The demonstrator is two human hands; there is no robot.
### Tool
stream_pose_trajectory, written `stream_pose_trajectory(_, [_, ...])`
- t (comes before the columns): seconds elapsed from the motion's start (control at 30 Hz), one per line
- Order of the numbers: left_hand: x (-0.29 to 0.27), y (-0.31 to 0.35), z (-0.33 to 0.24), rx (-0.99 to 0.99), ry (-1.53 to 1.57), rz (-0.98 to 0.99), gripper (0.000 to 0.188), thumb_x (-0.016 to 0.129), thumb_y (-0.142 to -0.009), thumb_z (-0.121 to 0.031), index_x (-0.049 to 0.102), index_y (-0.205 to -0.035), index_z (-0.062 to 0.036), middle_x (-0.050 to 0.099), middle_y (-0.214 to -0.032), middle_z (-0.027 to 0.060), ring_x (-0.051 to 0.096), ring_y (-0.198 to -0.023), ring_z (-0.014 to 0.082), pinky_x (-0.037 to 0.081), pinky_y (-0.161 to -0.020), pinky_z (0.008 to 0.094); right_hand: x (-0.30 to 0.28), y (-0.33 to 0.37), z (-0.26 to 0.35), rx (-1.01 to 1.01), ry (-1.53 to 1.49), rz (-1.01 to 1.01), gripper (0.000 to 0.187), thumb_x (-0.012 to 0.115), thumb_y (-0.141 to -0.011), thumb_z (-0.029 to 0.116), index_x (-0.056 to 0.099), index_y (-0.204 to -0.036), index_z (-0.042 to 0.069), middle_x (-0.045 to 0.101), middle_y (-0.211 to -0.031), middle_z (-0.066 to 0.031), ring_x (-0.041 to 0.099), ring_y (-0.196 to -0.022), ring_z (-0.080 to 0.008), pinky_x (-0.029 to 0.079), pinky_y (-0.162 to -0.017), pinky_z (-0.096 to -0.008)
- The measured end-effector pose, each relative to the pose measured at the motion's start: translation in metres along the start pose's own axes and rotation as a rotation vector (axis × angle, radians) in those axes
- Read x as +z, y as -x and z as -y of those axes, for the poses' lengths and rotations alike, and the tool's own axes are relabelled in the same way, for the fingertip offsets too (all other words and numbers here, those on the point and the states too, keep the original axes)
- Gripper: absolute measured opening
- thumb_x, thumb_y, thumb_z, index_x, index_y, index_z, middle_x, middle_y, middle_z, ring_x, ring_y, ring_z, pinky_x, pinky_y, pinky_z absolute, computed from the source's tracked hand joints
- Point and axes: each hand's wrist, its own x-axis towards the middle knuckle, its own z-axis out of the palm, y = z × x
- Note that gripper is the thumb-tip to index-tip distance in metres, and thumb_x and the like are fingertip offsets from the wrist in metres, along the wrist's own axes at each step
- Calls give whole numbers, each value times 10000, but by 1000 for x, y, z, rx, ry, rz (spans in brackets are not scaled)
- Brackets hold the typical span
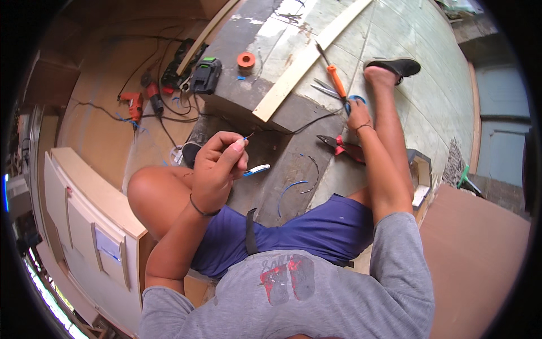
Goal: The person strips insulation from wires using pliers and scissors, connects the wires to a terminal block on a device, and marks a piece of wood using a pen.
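Note:
My left hand (217,166) is raised in front of me and pinches a thin dark wire (247,136) between thumb and forefinger. A small blue-handled tool (257,169) sticks out of the same hand. My right hand (359,116) is stretched out to the floor, its fingers closed on a blue tape roll (357,99). Just beyond that roll lie an orange-handled screwdriver (337,81) and metal snips (323,88). Red-handled pliers (342,146) lie left of my right wrist.
A pale wooden slat (305,59) lies across the concrete slab (271,34). On the slab stand an orange tape roll (246,60) and a black-and-green battery pack (206,75). Orange power tools (134,104) with cables lie at left. Blue wire offcuts (293,186) lie by my knee. A white cabinet (84,226) stands at lower left.

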Motion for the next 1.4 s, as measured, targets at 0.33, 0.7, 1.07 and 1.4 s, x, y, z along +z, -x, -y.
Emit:
stream_pose_trajectory(0.33, [1, -4, -9, 4, -40, 30, 147, 525, -960, -169, 548, -1007, -32, 521, -683, -5, 357, -503, 29, 264, -446, 180, -15, -2, -8, 91, -21, 256, 510, 631, -778, 240, 472, -1257, 161, 555, -1144, -267, 567, -1065, -426, 463, -927, -447])
stream_pose_trajectory(0.7, [-13, -7, -12, 23, 277, -6, 176, 601, -915, -144, 623, -1026, -9, 613, -832, 30, 602, -756, 103, 501, -706, 257, -94, 21, -10, 699, -904, 724, 389, 631, -830, 352, 567, -1102, 81, 595, -861, -111, 645, -676, -268, 506, -514, -340])
stream_pose_trajectory(1.07, [-7, 5, -15, 127, -21, -4, 138, 647, -891, -118, 661, -967, -3, 617, -771, -20, 530, -686, 26, 420, -600, 172, -179, 173, 148, -236, -1521, 1009, 963, 811, -643, 549, 373, -1359, 77, 528, -982, -49, 523, -875, -126, 437, -710, -244])
stream_pose_trajectory(1.4, [1, 12, -7, 303, -242, -22, 118, 641, -890, -77, 660, -962, 14, 657, -817, 9, 543, -728, 20, 423, -600, 178, -199, 178, 191, -377, -1297, 867, 591, 768, -770, 211, 459, -1245, 42, 526, -867, -32, 501, -811, -104, 421, -720, -246])
